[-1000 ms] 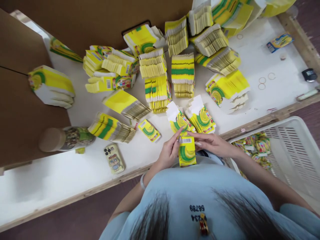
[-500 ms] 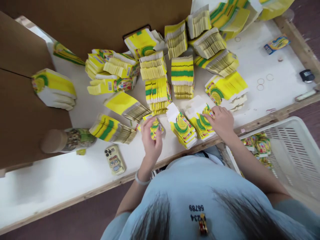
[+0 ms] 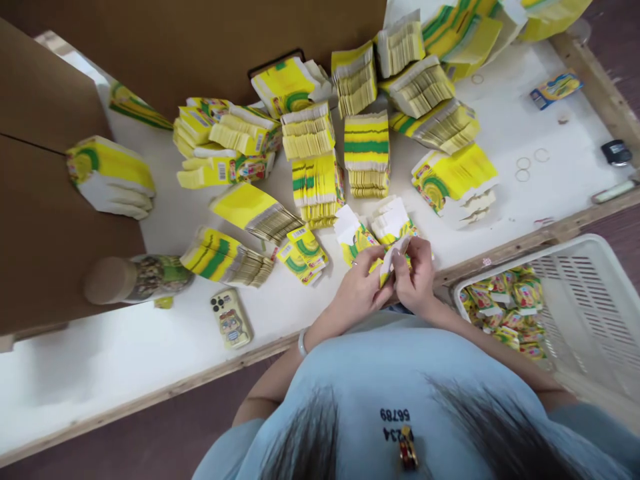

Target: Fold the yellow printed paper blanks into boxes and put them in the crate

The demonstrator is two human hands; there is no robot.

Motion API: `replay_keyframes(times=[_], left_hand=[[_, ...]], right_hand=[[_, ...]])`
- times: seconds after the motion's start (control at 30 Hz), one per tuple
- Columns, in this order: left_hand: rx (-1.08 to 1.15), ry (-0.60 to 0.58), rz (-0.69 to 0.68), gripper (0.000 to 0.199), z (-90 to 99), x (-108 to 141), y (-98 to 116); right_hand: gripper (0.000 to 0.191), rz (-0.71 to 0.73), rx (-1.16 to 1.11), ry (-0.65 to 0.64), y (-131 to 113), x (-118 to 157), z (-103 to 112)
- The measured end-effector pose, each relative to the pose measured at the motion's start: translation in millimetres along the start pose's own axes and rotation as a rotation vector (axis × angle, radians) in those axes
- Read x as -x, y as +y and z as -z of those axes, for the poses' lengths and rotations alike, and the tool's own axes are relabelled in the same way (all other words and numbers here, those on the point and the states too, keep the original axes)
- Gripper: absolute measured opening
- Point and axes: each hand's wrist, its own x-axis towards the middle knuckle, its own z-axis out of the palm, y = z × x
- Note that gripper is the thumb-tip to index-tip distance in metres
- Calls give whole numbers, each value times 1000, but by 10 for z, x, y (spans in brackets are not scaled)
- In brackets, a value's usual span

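Observation:
Close to the table's front edge, my left hand (image 3: 357, 287) and my right hand (image 3: 416, 279) meet around one small yellow and green carton (image 3: 385, 269). Both hands are closed on it, with the fingertips at its white flap; much of it is hidden by the fingers. Just behind them lie two stacks of flat cartons with white flaps, a left stack (image 3: 354, 241) and a right stack (image 3: 393, 223), the latter partly covered by my right hand. A few yellow cartons (image 3: 303, 255) with barcodes lie left of my left hand.
Several bundles of flat cartons (image 3: 367, 147) spread across the white table. On the left are a phone (image 3: 231, 320) and a jar (image 3: 143, 280). A white plastic basket (image 3: 587, 293) holding small cartons stands at right, below the wooden edge. Brown cardboard (image 3: 210, 47) stands behind.
My left hand has left the cartons at left and moved right. My right hand has come off the right stack toward my body with a carton, and both hands now hold it.

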Motion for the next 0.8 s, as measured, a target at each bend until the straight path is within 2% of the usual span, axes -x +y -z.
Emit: replay_keyframes(times=[0.1,0.2,0.27,0.33,0.43,0.53,0.63,0.73,0.8], left_hand=[[225,33,-30,52,10,42,5],[393,-35,38,91,42,77,-10],[369,-54,99,88,85,95,-34],[322,-18,150,66,126,112,-56],[302,32,253,51,143,131,-60],[342,82,356,54,86,135,-26],[487,148,429,59,-21,143,15],[629,229,454,67,-132,203,28],[660,268,440,78,-181,280,17]], right_hand=[[33,102,-27,-60,-82,-18,5],[36,51,-52,-133,-153,-50,38],[38,-35,-139,-201,-174,-74,56],[39,-126,-221,-222,-178,-94,60],[40,-257,-264,-139,-166,-94,30],[39,-342,-304,-44,-129,-44,-33],[38,-340,-322,14,-66,45,-81],[52,-261,-302,-29,-6,139,-70],[48,-209,-257,-74,20,176,-26]])
